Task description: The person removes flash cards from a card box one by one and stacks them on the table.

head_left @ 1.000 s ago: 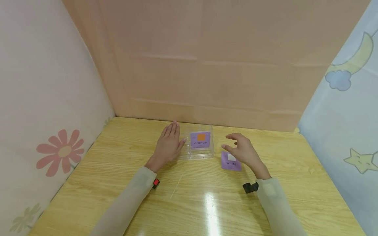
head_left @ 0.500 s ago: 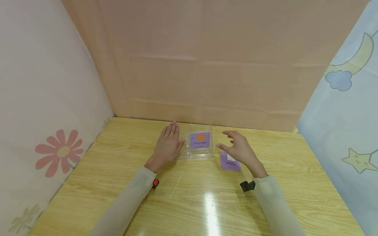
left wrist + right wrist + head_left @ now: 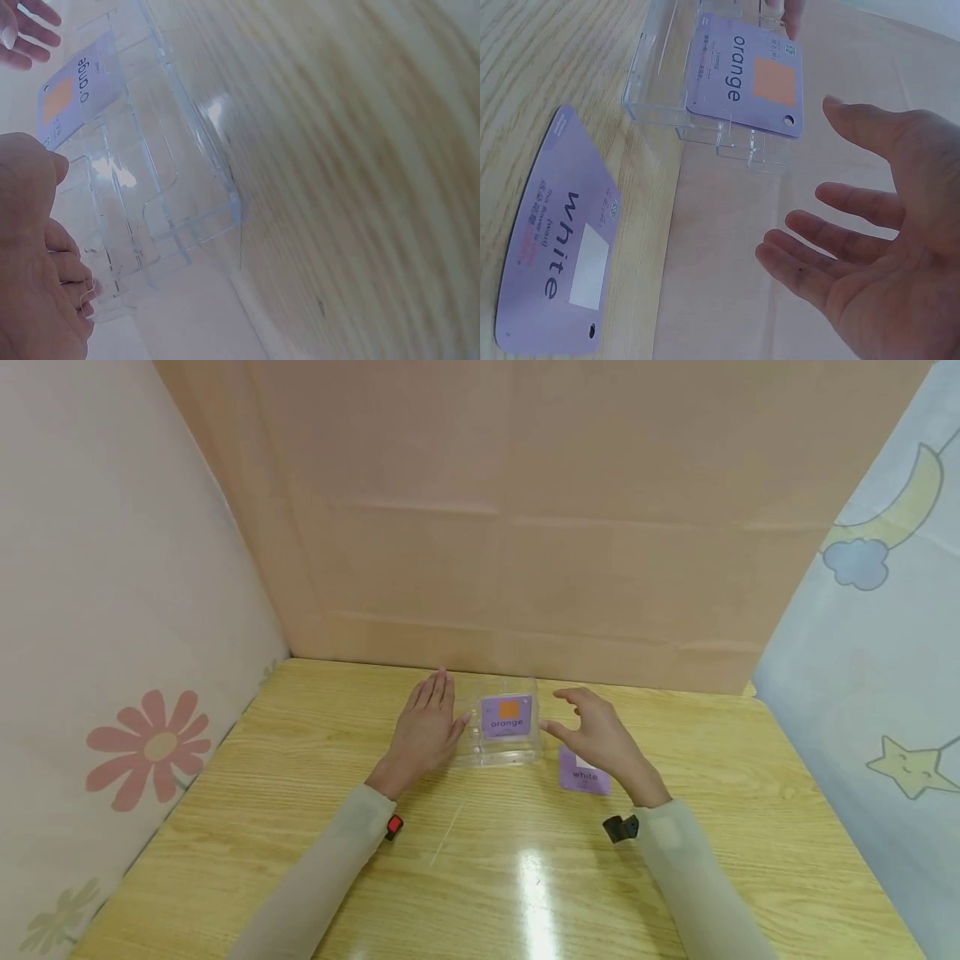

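A clear plastic tiered box [image 3: 512, 758] stands towards the back of the table, with a purple "orange" card [image 3: 495, 727] lying on it. My left hand [image 3: 424, 731] lies along the box's left side with fingers straight, its thumb at the edge. In the left wrist view the fingertips [image 3: 86, 292] show at the clear plastic. My right hand [image 3: 597, 739] hovers right of the box, fingers spread and holding nothing; its thumb points at the box's right edge. Below this hand a purple "white" card [image 3: 585, 781] lies flat on the table, its upper part partly hidden in the head view.
The wooden table [image 3: 300, 827] ends at a brown paper-like backdrop [image 3: 495, 560]. A flower-patterned wall [image 3: 172, 610] is on the left and a moon-and-star one [image 3: 847, 693] on the right. Black bands sit at both wrists.
My right hand has moved left towards the box, away from above the "white" card. The left hand, box and both cards have stayed in place.
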Action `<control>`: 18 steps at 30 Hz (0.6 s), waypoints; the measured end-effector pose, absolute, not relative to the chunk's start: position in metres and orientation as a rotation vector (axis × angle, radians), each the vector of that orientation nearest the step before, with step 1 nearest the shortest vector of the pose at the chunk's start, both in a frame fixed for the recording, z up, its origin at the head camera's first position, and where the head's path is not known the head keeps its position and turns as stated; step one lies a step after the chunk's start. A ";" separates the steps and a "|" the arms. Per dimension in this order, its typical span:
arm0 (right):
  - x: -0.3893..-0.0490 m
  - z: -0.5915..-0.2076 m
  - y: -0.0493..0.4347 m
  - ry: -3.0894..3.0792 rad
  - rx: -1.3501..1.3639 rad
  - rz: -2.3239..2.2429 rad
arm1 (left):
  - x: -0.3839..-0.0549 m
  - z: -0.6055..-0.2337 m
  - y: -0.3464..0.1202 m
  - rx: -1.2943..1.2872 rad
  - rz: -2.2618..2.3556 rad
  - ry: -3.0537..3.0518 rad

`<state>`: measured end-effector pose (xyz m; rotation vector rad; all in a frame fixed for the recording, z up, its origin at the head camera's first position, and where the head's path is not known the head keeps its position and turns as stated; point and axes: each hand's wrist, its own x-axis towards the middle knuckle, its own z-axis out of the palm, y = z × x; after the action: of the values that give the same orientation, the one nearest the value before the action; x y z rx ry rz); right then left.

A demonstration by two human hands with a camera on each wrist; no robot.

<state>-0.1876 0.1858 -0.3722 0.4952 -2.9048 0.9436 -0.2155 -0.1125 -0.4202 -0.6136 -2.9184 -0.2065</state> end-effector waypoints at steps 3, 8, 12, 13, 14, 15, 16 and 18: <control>-0.187 -0.371 0.183 -2.899 0.524 0.934 | -0.215 -0.419 -0.113 -0.622 -0.211 -2.916; -0.186 -0.369 0.179 -2.890 0.561 0.932 | -0.215 -0.420 -0.113 -0.627 -0.196 -2.926; -0.186 -0.368 0.177 -2.866 0.591 0.925 | -0.215 -0.420 -0.113 -0.622 -0.196 -2.940; -0.186 -0.368 0.177 -2.859 0.600 0.916 | -0.215 -0.419 -0.113 -0.622 -0.195 -2.941; -0.186 -0.368 0.176 -2.854 0.609 0.909 | -0.215 -0.419 -0.112 -0.622 -0.197 -2.941; -0.186 -0.368 0.176 -2.849 0.619 0.904 | -0.215 -0.419 -0.112 -0.621 -0.198 -2.942; -0.186 -0.368 0.175 -2.845 0.629 0.898 | -0.215 -0.419 -0.112 -0.622 -0.196 -2.940; -0.186 -0.368 0.174 -2.843 0.652 0.888 | -0.214 -0.418 -0.112 -0.621 -0.197 -2.935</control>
<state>-0.1863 0.1740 -0.3677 0.6520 -2.8427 0.8880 -0.2143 -0.1118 -0.4185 -0.6210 -2.9345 -0.1969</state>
